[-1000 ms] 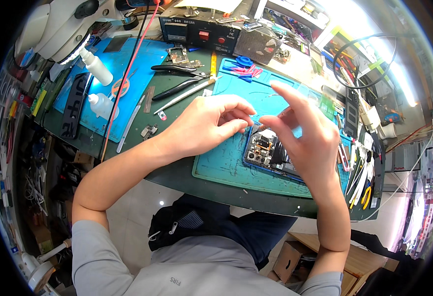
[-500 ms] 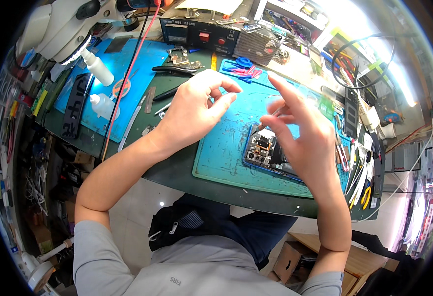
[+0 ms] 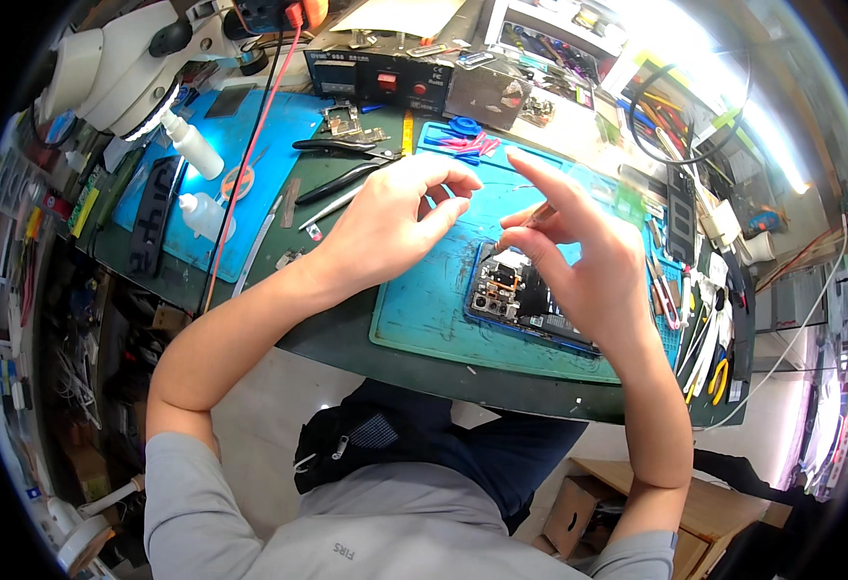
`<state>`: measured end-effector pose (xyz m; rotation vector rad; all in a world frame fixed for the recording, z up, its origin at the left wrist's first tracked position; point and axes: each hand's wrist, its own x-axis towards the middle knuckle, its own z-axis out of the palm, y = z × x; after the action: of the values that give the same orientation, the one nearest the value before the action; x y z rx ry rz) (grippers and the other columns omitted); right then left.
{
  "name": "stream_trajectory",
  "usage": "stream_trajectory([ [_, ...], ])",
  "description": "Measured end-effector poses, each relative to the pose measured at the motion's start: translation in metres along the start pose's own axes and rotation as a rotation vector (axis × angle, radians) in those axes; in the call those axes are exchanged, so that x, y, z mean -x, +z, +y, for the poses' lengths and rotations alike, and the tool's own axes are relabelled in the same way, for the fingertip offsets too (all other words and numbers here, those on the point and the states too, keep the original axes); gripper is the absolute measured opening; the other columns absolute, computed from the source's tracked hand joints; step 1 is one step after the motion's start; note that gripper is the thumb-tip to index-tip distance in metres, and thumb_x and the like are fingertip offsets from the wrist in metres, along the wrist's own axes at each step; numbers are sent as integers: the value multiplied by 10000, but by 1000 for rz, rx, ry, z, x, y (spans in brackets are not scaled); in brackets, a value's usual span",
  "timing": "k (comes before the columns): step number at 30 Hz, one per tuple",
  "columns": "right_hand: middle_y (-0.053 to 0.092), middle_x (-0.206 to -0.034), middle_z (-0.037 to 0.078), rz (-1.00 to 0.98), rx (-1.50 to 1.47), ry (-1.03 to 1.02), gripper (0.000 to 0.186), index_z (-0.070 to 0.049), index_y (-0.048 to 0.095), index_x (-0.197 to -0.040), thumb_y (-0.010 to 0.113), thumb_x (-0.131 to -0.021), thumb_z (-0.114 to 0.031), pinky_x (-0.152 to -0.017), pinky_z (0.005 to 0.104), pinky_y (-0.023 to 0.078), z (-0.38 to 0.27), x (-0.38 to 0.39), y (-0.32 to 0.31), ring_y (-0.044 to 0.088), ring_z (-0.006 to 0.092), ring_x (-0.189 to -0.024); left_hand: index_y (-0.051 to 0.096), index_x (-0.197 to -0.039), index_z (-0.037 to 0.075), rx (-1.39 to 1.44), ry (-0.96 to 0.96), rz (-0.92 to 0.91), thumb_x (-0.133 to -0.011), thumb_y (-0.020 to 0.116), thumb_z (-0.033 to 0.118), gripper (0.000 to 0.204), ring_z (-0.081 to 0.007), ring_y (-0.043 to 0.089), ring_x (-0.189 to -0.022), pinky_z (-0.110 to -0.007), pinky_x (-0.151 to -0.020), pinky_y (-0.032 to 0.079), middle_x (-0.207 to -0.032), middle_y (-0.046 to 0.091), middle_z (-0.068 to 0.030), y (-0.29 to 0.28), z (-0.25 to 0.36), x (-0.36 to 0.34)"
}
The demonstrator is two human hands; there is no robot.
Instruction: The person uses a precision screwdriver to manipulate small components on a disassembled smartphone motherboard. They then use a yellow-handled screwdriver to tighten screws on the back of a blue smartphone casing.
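My left hand (image 3: 385,220) hovers over the left part of the blue work mat (image 3: 414,314). Its fingers are curled, with thumb and forefinger tips close together; whatever may be between them is too small to make out. To its right, my right hand (image 3: 593,261) has the forefinger stretched upward. The thumb and other fingers close round something small and brownish that I cannot make out. Below this hand lies an opened phone (image 3: 497,295) with its blue frame, camera lenses and black battery bare. The hand and wrist cover its right part.
Pliers (image 3: 337,146) and a pen-like black tool (image 3: 337,184) lie beyond my left wrist. White bottles (image 3: 195,145) stand on another blue mat, under a microscope (image 3: 119,72). Pink and blue pieces (image 3: 463,143) lie at the back. Hand tools (image 3: 704,338) crowd the right edge.
My right forefinger has lifted a little and the hand has shifted slightly left. The left hand has barely moved. The whole view has shifted slightly.
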<state>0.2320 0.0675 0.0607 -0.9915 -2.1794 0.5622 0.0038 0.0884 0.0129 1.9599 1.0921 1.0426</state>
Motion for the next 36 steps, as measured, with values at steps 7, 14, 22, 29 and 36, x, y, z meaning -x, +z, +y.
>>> stream_trajectory([
  [7,783,-972,102,474,-232,155,512,-32,526,-1473,688,-987,-47,-773,244,544,44,9,-37,738,130,-911,710,-1077,41,-150,124,-135,-933,718,106,159,-212,681,-864,-348,-766,539,-958,706,-89,27,1,-31],
  [14,769,-946,70,515,-199,217,503,-28,556,-1448,714,-972,-58,-760,228,537,65,17,-40,714,93,-901,704,-988,120,-405,274,-225,-916,727,214,121,-283,661,-931,-390,-816,531,-948,653,-64,56,-6,-59],
  [22,778,-1004,103,529,-248,210,513,-21,533,-1459,707,-977,-54,-812,241,551,64,19,-41,723,111,-933,657,-1013,56,-351,305,-244,-974,666,153,106,-255,672,-872,-372,-767,536,-956,648,-90,55,-2,-65],
  [29,774,-1036,140,466,-416,190,517,-2,509,-1462,702,-987,-69,-901,286,561,43,18,-29,727,152,-999,630,-1166,23,436,-175,-253,-972,734,120,240,-105,691,-890,-272,-754,576,-972,706,-46,30,17,-52],
  [36,775,-1038,143,472,-353,157,519,-2,498,-1464,701,-994,-85,-904,297,566,35,20,-27,732,169,-988,640,-1183,9,485,-173,-234,-950,766,128,291,-116,703,-946,-274,-858,581,-1037,716,-60,31,14,-45],
])
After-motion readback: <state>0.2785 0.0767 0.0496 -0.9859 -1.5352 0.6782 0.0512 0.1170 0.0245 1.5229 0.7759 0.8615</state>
